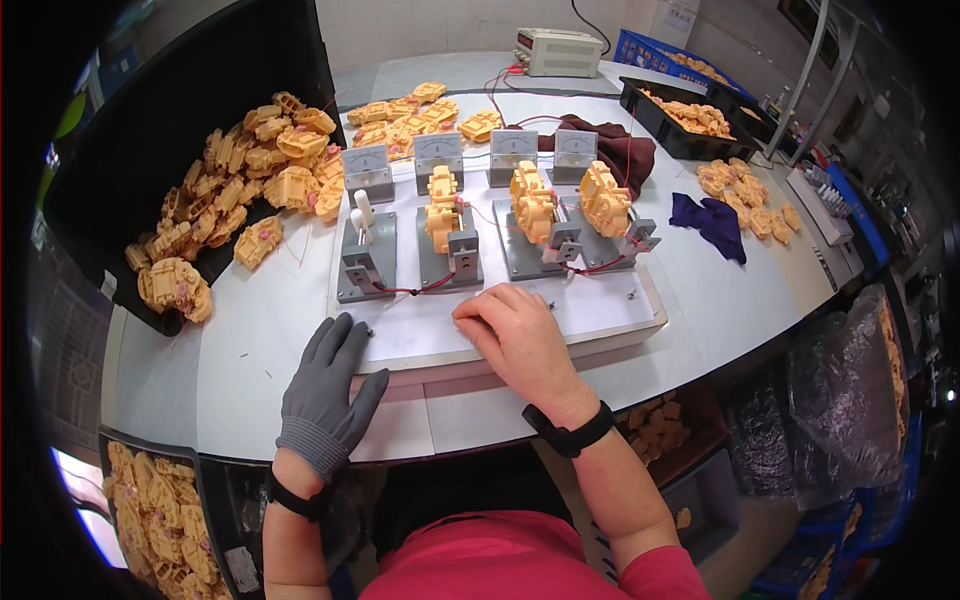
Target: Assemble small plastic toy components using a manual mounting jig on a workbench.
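My left hand [328,385], in a grey glove, lies with fingers stretched at the front left corner of a white test board [610,338]. Beside its fingertips is a small metal switch [370,332]. My bare right hand [520,345] rests on the board's front part, fingers curled down and together; whatever is under the fingertips is hidden. Three grey fixtures hold yellow plastic gearbox-like parts: one part [441,212], another part [533,203] and a third part [604,200]. The leftmost fixture [368,262] bears only two white pegs. Four panel meters [438,158] stand behind.
A black bin [215,75] spills yellow parts [250,160] at left. Behind are a power supply [558,52] and a brown cloth [610,150]. A purple cloth [708,222] and black tray [680,142] lie right. A crate [200,462] stands below left. Thin wires cross the board.
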Action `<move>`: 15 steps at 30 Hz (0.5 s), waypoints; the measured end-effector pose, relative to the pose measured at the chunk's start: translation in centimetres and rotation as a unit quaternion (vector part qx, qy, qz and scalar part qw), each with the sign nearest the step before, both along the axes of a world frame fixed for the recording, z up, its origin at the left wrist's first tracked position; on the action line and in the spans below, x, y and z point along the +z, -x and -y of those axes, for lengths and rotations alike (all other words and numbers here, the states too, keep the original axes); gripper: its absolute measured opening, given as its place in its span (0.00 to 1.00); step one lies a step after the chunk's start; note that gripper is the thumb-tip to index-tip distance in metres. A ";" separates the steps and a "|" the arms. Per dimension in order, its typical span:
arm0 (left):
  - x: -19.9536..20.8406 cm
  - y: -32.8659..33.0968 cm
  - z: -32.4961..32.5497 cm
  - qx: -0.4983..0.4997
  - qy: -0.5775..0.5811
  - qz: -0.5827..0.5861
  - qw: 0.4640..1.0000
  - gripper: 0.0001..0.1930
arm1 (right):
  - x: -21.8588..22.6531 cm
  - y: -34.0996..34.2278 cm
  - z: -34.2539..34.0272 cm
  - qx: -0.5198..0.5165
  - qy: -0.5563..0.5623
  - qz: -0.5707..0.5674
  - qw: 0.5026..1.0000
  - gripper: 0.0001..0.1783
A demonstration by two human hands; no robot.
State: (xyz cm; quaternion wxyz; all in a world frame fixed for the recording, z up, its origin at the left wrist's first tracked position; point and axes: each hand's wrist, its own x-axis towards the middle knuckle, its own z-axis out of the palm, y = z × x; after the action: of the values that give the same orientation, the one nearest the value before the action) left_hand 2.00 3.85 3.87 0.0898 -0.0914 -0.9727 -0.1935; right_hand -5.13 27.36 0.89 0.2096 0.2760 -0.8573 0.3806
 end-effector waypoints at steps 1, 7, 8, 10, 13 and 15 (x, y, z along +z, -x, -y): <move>0.0 0.0 0.0 0.000 0.000 0.000 1.000 0.27 | 0.1 0.0 0.0 -0.002 -0.002 0.002 1.000 0.04; 0.2 -0.1 0.0 0.003 -0.004 0.006 1.000 0.27 | 0.0 0.0 0.1 -0.001 -0.003 0.001 1.000 0.04; 0.2 0.0 0.0 0.002 -0.005 0.004 1.000 0.27 | 0.1 0.0 0.1 0.000 -0.003 0.000 1.000 0.04; 0.2 0.0 0.0 0.001 -0.006 0.003 1.000 0.27 | 0.1 0.0 0.0 -0.001 -0.004 0.001 1.000 0.04; 0.1 0.0 0.0 -0.002 -0.003 -0.002 1.000 0.26 | 0.1 0.0 0.0 -0.003 -0.007 0.002 1.000 0.04; 0.1 0.0 0.0 -0.002 -0.005 -0.001 1.000 0.26 | 0.0 0.1 0.0 -0.003 -0.007 0.001 1.000 0.04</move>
State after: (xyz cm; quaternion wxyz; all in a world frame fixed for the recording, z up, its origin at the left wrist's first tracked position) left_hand 2.01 3.88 3.96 0.0912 -0.0930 -0.9715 -0.1982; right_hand -5.18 27.32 0.88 0.2078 0.2748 -0.8611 0.3739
